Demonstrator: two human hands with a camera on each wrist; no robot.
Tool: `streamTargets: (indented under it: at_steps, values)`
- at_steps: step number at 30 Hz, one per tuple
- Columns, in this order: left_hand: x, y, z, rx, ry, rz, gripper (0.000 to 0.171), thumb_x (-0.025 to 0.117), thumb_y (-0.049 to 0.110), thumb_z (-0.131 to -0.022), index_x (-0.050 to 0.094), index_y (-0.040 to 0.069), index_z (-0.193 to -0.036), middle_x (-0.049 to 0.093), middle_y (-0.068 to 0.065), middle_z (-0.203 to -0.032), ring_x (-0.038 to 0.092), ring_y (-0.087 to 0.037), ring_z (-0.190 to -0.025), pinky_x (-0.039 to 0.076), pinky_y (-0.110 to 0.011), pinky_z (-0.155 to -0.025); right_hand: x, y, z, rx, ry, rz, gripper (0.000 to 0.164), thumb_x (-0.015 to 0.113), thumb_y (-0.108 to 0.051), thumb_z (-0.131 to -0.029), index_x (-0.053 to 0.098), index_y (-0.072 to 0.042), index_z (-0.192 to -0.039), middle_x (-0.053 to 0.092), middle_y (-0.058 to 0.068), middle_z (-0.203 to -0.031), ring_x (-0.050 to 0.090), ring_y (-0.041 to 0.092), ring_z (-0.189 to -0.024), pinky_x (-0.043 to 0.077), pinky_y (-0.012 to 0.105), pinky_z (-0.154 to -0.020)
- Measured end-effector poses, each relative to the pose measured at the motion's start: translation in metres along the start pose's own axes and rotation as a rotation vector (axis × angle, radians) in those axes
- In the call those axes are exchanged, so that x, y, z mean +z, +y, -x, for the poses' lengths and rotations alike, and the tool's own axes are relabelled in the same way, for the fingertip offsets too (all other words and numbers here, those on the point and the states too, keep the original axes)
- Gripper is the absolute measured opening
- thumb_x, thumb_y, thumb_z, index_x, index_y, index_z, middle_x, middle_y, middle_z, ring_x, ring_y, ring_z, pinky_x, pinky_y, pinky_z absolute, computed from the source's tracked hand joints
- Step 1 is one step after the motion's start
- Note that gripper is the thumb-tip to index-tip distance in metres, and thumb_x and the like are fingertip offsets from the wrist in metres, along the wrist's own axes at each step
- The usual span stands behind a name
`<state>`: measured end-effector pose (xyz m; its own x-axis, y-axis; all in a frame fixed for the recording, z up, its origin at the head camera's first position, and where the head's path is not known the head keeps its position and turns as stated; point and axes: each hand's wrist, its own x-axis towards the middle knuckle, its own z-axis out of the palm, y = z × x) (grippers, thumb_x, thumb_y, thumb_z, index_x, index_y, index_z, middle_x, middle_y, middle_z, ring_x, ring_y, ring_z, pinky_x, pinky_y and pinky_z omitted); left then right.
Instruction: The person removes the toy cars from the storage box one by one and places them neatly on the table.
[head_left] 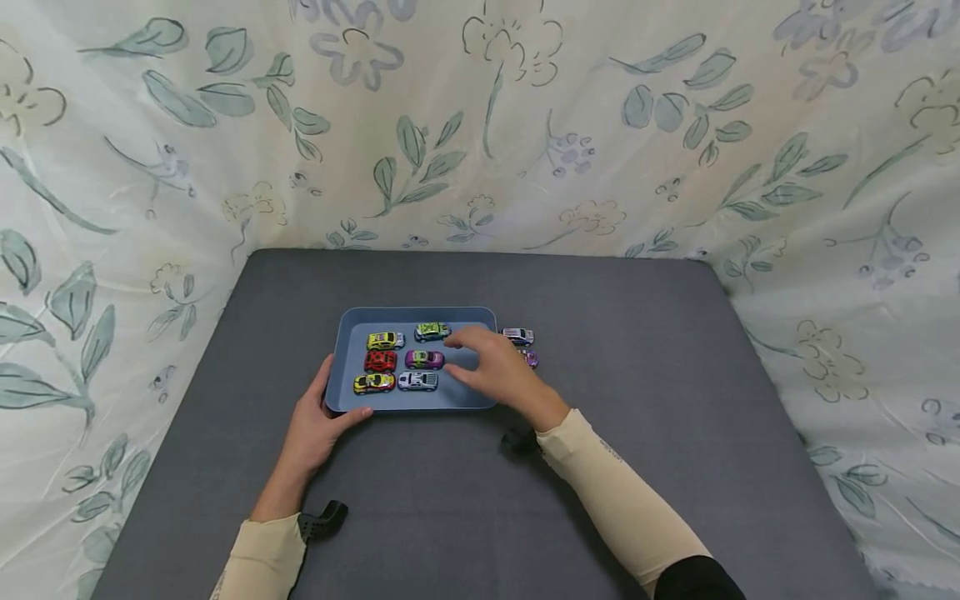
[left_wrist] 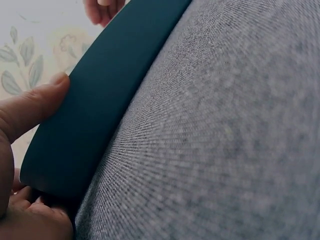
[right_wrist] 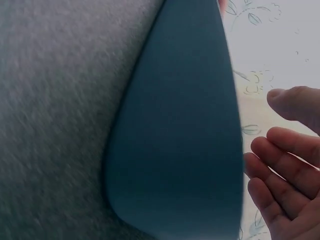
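A blue tray [head_left: 465, 400] carries several small toy cars in rows: a yellow car [head_left: 386, 341], a green car [head_left: 432, 332], a red car [head_left: 380, 361], a purple car [head_left: 424, 359], another yellow car [head_left: 373, 382] and a silver car [head_left: 417, 381]. At the tray's near left corner my left hand [head_left: 318, 429] grips it, the thumb [left_wrist: 47, 100] against the wall and fingers round the side. My right hand [head_left: 491, 367] hovers above the tray's right part. Its thumb and fingers are apart, with nothing visible between them.
Right of the tray, on the grey tabletop [head_left: 600, 333], are a white-and-dark toy car [head_left: 517, 336] and a purple one [head_left: 529, 358] partly hidden by my right hand. A flowered curtain [head_left: 525, 183] hangs round the table's back and sides.
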<state>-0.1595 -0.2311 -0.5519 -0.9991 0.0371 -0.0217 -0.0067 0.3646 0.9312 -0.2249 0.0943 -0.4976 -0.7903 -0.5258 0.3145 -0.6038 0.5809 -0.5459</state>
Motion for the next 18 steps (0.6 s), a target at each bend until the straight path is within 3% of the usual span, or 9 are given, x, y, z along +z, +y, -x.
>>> streamTargets:
  at_steps: [18]
  values:
    - [0.0,0.0,0.0,0.009,-0.002,0.03,0.115,0.091,0.016,-0.092,0.012,0.009,-0.175,0.03,-0.023,-0.174,0.04,-0.039,-0.154,0.034,-0.003,-0.099,0.022,-0.008,-0.007,-0.084,-0.054,0.023,0.034,0.087,-0.016,-0.096,0.077,-0.005,-0.126,0.076,0.006,-0.123,0.069,0.021,-0.119,0.052,0.04,-0.105]
